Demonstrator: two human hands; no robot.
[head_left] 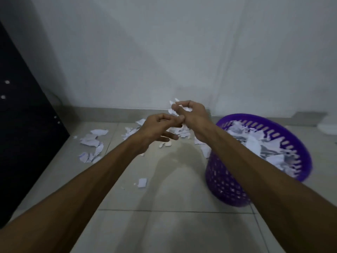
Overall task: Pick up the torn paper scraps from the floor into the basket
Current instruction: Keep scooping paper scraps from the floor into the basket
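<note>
My right hand is raised above the floor and grips a bunch of white paper scraps that stick out past its fingers. My left hand hovers just left of it, fingers loosely spread and empty, its fingertips touching the right hand's edge. A purple slotted basket stands on the floor to the right, filled with torn paper. More scraps lie on the tiles: a cluster at the left, a pile behind my hands, and a single piece nearer me.
A dark cabinet stands along the left. A white wall with a grey skirting runs behind the scraps. The floor is pale tile. A white object sits at the far right edge.
</note>
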